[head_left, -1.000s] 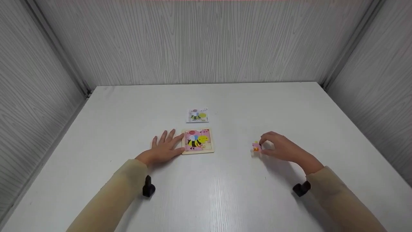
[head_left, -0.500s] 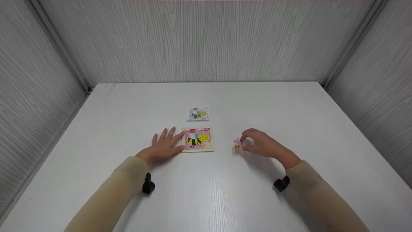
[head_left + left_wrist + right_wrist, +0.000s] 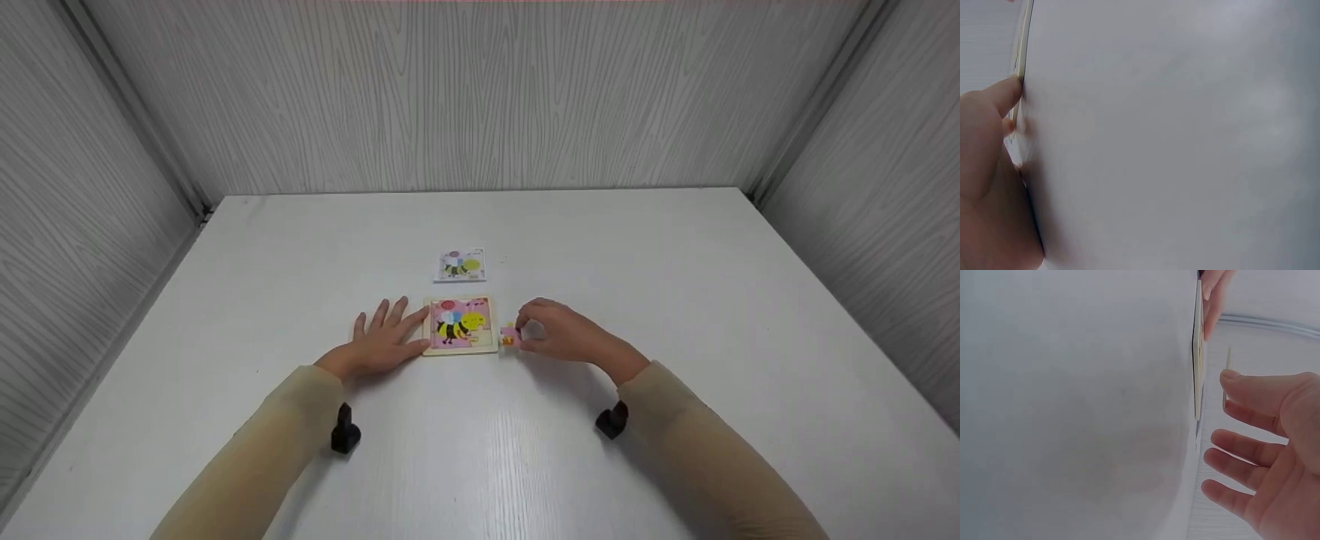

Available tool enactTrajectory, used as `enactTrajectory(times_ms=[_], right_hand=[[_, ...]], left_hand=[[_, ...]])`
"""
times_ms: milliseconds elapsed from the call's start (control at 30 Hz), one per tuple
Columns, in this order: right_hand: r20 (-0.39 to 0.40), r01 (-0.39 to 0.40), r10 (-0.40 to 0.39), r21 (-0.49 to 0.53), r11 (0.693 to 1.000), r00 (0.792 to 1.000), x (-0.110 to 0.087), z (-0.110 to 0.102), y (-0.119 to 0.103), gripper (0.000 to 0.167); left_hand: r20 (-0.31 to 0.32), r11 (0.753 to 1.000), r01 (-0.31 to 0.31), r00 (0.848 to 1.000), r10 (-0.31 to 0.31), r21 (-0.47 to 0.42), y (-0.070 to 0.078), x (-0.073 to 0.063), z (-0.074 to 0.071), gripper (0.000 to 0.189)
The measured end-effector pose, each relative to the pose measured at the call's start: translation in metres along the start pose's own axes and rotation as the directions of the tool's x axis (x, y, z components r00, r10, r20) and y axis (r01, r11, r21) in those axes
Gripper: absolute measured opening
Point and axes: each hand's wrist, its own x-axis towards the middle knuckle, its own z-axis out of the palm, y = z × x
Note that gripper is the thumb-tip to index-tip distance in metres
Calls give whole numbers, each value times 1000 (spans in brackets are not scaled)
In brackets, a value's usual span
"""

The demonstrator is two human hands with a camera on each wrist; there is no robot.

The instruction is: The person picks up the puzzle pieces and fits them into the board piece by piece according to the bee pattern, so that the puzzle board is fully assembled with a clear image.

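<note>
A square wooden puzzle tray (image 3: pixel 460 352) with a bee picture lies on the table, bare wood showing at its lower right corner. My left hand (image 3: pixel 381 346) rests flat beside it, fingers spread, with thumb and index finger touching its left edge. Between thumb and index finger, my right hand (image 3: pixel 564 334) pinches a small pink and orange puzzle piece (image 3: pixel 508 337) just off the tray's right edge. In the right wrist view the puzzle piece (image 3: pixel 1228 360) appears edge-on, held above the table and apart from the tray (image 3: pixel 1197 377). The other right fingers are extended.
Behind the tray lies a small card (image 3: pixel 460 266) printed with the same bee picture. The white table (image 3: pixel 480 450) is bounded by grey wood-grain panels (image 3: pixel 480 97) at the back and both sides.
My right hand has moved left with the puzzle piece, from well right of the tray to beside its right edge. The left hand has stayed at the tray's left edge.
</note>
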Motion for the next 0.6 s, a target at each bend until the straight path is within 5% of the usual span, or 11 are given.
enactTrajectory(times_ms=[333, 600], right_hand=[[35, -50, 52, -39, 998, 998, 24, 9, -16, 22], [49, 8, -3, -106, 994, 999, 36, 18, -19, 24]], left_hand=[[-5, 1000, -3, 1000, 3, 25, 0, 1, -1, 69], [-10, 1000, -6, 1000, 6, 15, 0, 1, 1, 69]])
